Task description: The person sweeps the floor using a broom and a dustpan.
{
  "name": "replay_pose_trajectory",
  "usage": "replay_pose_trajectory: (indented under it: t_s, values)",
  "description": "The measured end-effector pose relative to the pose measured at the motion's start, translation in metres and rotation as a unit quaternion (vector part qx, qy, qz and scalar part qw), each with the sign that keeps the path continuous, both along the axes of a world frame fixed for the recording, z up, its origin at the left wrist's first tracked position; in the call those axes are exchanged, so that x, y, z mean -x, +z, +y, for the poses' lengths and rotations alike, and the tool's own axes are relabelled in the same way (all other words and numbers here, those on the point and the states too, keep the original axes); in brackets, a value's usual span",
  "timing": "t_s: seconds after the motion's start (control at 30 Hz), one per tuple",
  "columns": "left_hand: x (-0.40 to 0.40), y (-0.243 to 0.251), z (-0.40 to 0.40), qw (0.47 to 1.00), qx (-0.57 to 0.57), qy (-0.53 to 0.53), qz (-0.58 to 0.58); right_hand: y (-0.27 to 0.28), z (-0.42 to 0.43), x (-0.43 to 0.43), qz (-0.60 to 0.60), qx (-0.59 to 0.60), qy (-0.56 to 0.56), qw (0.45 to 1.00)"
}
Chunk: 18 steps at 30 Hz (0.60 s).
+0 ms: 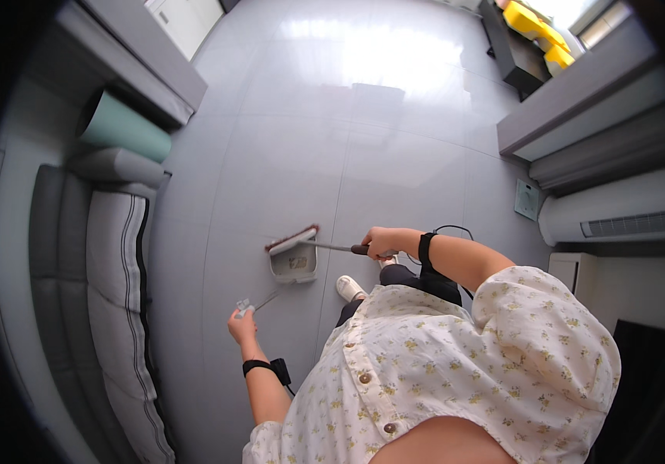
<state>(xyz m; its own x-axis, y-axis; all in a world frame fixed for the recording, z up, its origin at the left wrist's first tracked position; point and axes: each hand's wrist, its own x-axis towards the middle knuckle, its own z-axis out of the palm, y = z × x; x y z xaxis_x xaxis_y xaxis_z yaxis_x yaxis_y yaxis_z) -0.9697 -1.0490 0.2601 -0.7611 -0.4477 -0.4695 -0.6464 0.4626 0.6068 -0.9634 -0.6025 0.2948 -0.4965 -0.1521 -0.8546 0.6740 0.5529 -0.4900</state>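
Observation:
My right hand (380,242) is closed around the dark grip of a broom (293,239), whose reddish-brown bristles lie along the open edge of a dustpan. The long-handled dustpan (277,268) rests on the grey tiled floor (274,174), with a small greyish patch inside it that I cannot identify. Lower left, my left hand (244,325) grips the top of the dustpan's thin handle (266,301). Both wrists wear black straps. My feet in pale slippers stand to the right of the dustpan.
A grey sofa (66,278) with a striped white cover runs along the left, beside a green cylindrical bin (129,127). On the right are a flat scale (525,200) and a white tower-shaped appliance (622,203). A dark low bench (515,52) holds yellow objects at upper right.

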Motion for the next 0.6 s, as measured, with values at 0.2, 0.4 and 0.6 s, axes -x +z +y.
replay_pose_trajectory:
  t_s: [0.2, 0.4, 0.6]
  values:
    - [-0.031, -0.016, -0.01, 0.998, -0.054, -0.017, 0.004, 0.036, 0.049, -0.02, -0.015, 0.043, -0.097, 0.994]
    - [-0.08, -0.008, 0.03, 0.997, -0.051, -0.001, 0.05, 0.032, 0.162, -0.042, 0.038, 0.005, -0.207, 0.978]
    - [-0.14, -0.004, 0.086, 0.99, -0.044, 0.119, 0.064, -0.005, 0.267, -0.062, 0.111, -0.09, -0.278, 0.95]
